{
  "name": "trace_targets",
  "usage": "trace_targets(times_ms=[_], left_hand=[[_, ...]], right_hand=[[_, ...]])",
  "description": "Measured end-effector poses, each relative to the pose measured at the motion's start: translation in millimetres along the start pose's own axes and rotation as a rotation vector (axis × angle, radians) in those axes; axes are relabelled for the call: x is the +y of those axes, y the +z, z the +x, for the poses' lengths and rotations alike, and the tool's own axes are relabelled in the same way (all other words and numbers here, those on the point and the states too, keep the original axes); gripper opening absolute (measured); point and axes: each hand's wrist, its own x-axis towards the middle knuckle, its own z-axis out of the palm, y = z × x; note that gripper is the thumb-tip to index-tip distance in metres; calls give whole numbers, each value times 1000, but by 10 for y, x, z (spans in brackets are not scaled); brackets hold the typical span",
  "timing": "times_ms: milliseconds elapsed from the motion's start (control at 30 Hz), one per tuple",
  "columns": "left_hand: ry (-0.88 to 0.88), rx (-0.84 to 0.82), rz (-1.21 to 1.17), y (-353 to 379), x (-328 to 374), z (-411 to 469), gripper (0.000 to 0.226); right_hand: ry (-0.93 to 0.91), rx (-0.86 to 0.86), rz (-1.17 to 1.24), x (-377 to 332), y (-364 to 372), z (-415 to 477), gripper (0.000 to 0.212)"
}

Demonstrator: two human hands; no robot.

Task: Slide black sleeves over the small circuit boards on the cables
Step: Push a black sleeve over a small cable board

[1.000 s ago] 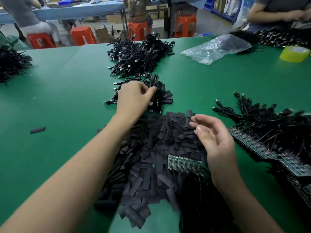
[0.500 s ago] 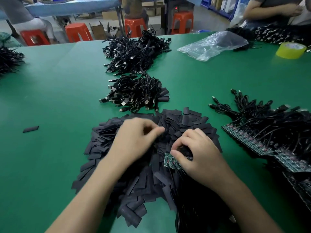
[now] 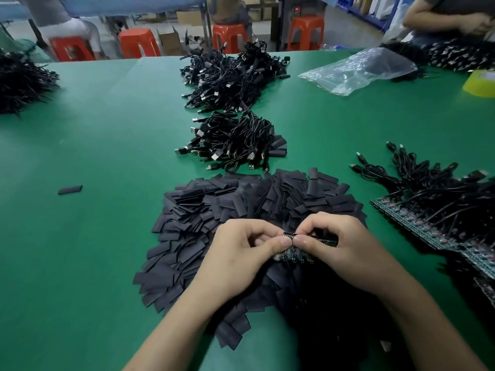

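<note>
A wide heap of flat black sleeves [image 3: 241, 207] covers the green table in front of me. Over its near side my left hand [image 3: 241, 255] and my right hand [image 3: 345, 247] meet thumb to thumb. Both pinch a strip of small green circuit boards [image 3: 297, 255] with black cables hanging from it toward me. The fingers of both hands are curled round the strip's upper edge. Much of the strip is hidden under my thumbs. I cannot tell whether a sleeve is between my fingers.
Two piles of sleeved USB cables [image 3: 235, 140] [image 3: 230, 76] lie beyond the heap. At the right lie strips of boards with cables [image 3: 434, 207]. A clear plastic bag [image 3: 356, 70], a yellow tape roll [image 3: 482, 81], a stray sleeve [image 3: 70, 189] and another person's arms [image 3: 450, 20] are around.
My left hand has come back from the near cable pile to the board strip. My right hand closed on the strip, and both now pinch it together.
</note>
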Motion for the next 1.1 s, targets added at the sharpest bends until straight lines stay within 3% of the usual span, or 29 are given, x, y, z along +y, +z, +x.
trace_targets(times_ms=[133, 467, 600, 700, 800, 900, 1000, 1100], left_hand=[[-28, -64, -187, -9, -3, 8, 21], [-119, -165, -460, -22, -3, -13, 20], [-120, -133, -492, -51, 11, -12, 15], [-43, -120, -468, -76, 35, -19, 6], [79, -32, -352, -66, 54, -24, 9], [192, 68, -220, -54, 33, -13, 7], [244, 96, -207, -86, 20, 11, 3], [224, 114, 6, -166, -24, 26, 13]], right_hand=[[3, -53, 138, 10, -8, 4, 8], [5, -93, 407, -22, 44, 6, 20], [64, -62, 346, -14, -38, 0, 19], [49, 41, 33, 25, -104, -14, 20], [-182, 175, -236, -57, -31, -12, 21], [-291, 101, -115, -134, 88, -20, 30], [-243, 27, 40, -141, 132, -34, 27], [-185, -15, 205, -165, 121, -51, 19]])
